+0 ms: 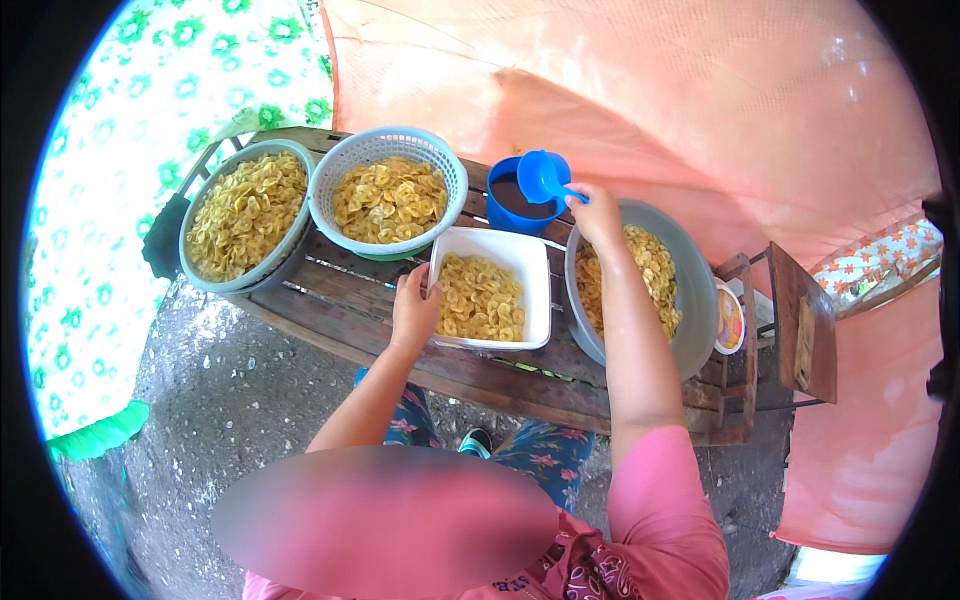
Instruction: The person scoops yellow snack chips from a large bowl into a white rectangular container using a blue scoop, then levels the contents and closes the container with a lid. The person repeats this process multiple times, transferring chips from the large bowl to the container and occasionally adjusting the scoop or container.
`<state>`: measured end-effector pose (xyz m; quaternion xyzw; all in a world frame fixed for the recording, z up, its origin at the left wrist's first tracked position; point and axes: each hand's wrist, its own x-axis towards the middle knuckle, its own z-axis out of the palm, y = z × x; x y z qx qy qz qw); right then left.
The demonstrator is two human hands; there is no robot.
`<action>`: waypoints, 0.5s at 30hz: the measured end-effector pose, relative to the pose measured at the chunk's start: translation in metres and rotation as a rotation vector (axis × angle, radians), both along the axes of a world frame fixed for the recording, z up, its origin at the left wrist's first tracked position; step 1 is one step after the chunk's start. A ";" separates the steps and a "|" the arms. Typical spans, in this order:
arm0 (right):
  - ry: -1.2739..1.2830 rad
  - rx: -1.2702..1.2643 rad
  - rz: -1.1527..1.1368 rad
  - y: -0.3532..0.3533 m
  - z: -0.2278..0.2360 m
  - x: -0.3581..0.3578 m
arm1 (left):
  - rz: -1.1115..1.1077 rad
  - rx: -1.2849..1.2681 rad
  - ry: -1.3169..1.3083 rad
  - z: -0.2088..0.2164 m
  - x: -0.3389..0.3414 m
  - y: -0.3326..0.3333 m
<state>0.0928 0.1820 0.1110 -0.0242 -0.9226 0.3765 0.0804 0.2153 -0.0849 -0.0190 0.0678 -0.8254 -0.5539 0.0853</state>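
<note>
- your left hand (413, 310) is closed over the left rim of the white rectangular tub (535, 295), fingers hooked over the edge, thumb outside.
- the tub sits on the wooden bench (340, 300) right in front of you, filled with yellow banana chips (480, 298).
- your right hand (597, 215) grips the handle of a blue plastic scoop (541, 175), raised and tilted above the blue bucket (498, 215) of dark liquid at the far edge of the bench.
- your right forearm crosses over the grey metal basin (695, 285) of chips, just beside the tub on its right.
- left of the tub, a light blue perforated basket (388, 150) and a grey round basin (275, 262) both hold chips, their rims touching.
- a small bowl (729, 320) with orange contents peeks out beyond the metal basin on the right.
- a pink tarp (700, 110) hangs behind the bench.
</note>
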 end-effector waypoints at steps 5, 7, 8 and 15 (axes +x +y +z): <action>0.092 0.441 -0.043 -0.023 -0.038 -0.030 | -0.028 0.036 0.024 -0.005 -0.002 -0.005; 0.069 0.513 -0.037 -0.028 -0.050 -0.035 | -0.031 0.077 0.023 -0.008 -0.003 -0.006; 0.057 0.534 -0.031 -0.030 -0.055 -0.037 | -0.030 0.105 -0.002 -0.008 -0.003 -0.006; -0.128 0.119 -0.081 -0.016 -0.082 -0.060 | -0.027 0.129 0.008 -0.007 -0.003 -0.004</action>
